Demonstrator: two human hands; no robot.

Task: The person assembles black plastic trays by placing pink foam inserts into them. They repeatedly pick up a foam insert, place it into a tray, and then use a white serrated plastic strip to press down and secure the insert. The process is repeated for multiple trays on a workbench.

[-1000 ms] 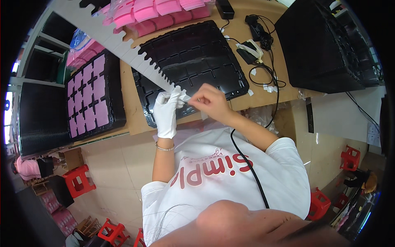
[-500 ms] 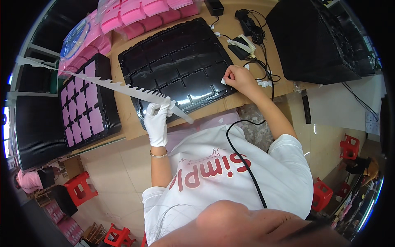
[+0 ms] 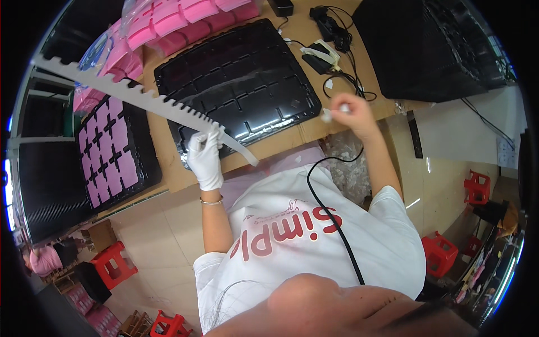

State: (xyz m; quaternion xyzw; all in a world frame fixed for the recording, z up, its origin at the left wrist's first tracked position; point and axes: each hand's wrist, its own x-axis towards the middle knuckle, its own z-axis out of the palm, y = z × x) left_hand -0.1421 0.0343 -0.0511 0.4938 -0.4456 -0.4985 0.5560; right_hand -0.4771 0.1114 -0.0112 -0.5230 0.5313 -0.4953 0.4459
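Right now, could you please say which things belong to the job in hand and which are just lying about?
Seemingly in the job:
notched strip, in the gloved left hand
white scrap, in the right hand
black tray, in front

Seemingly idle:
coiled cable
red stools

A tray (image 3: 238, 76) lies on the table (image 3: 311, 131), pads (image 3: 182, 25) behind it, a filled tray (image 3: 109, 147) to its left, cords (image 3: 342, 42) and then what may be a tray stack (image 3: 407, 53) to its right. A strip (image 3: 168, 110) in the left hand (image 3: 206, 158) slants over the tray's left side.
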